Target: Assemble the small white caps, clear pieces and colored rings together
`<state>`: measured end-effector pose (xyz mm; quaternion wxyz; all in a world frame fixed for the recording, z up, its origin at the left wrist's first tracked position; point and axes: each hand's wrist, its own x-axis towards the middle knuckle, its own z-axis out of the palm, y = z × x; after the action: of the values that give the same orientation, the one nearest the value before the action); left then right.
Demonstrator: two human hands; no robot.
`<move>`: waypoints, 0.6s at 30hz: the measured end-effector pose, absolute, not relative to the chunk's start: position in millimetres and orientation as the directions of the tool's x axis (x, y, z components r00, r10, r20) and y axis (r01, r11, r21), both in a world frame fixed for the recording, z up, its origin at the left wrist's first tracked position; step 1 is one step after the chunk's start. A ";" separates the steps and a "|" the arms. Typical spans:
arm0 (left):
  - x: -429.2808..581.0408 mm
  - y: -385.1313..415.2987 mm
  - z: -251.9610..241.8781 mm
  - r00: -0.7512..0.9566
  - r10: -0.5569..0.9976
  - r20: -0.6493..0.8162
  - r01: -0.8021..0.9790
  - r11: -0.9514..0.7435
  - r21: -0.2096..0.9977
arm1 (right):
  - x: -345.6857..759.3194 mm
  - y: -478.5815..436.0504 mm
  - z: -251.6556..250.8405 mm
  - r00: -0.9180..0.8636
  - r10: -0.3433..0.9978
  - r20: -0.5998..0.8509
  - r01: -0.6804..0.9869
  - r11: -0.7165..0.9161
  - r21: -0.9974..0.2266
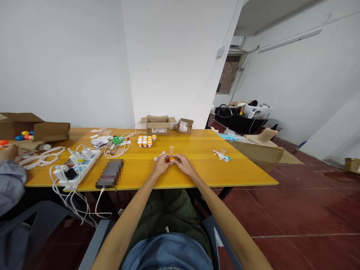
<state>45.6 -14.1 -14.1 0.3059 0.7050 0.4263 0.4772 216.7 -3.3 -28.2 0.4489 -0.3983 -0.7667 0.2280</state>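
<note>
At the far left corner of the yellow surface (202, 176), an opened cardboard box (53, 132) stands with coloured rounded pieces (25, 133) at its front. A co-worker's hand (8, 152) and grey-blue sleeve (11, 183) are at the left end. A white power strip (94, 159) lies aslant to the near edge, its cables hanging over. To its right, near the same edge, lies a dark device (111, 173), its face blurred out. A green packet (117, 140) lies farther back.

Orange-and-white pieces (144, 141) stand grouped before an open carton (159, 129) at the far edge. Small white parts (157, 157) lie beside the left hand (162, 164).

An orange piece (172, 160) is held between both hands, above the surface's middle near edge; fingers of the left and right hand (182, 163) pinch it. A clear cup (171, 149) stands just beyond. A smaller carton (185, 126) sits at the far edge; white and teal parts (223, 156) lie toward the right edge.

In the room: a barred window (229, 73), a large cardboard box (253, 153) beside the right edge, a white basin (257, 111), red tiled floor (295, 202), white wall (312, 75).
</note>
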 end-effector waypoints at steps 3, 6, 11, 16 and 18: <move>45.8 -13.4 -14.8 0.182 0.895 0.407 0.312 -0.445 0.839 | 216.6 -2.8 -28.4 -0.287 0.812 0.509 0.404 0.584 -0.704; 45.8 -12.9 -15.3 0.182 0.896 0.405 0.316 -0.443 0.839 | 216.8 -3.1 -27.7 -0.299 0.807 0.510 0.412 0.591 -0.694; 46.1 -13.7 -14.5 0.189 0.895 0.403 0.314 -0.444 0.839 | 216.8 -3.9 -26.6 -0.309 0.809 0.500 0.422 0.588 -0.690; 46.1 -15.6 -12.9 0.185 0.897 0.402 0.321 -0.441 0.838 | 216.8 -3.4 -26.6 -0.302 0.811 0.500 0.422 0.585 -0.693; 46.1 -15.8 -12.7 0.189 0.897 0.399 0.319 -0.441 0.839 | 217.0 -3.1 -26.5 -0.303 0.813 0.498 0.421 0.583 -0.695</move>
<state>46.1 -15.8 -12.7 0.3078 0.7068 0.4301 0.4698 217.0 -3.1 -26.5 0.4363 -0.3976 -0.7753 0.2245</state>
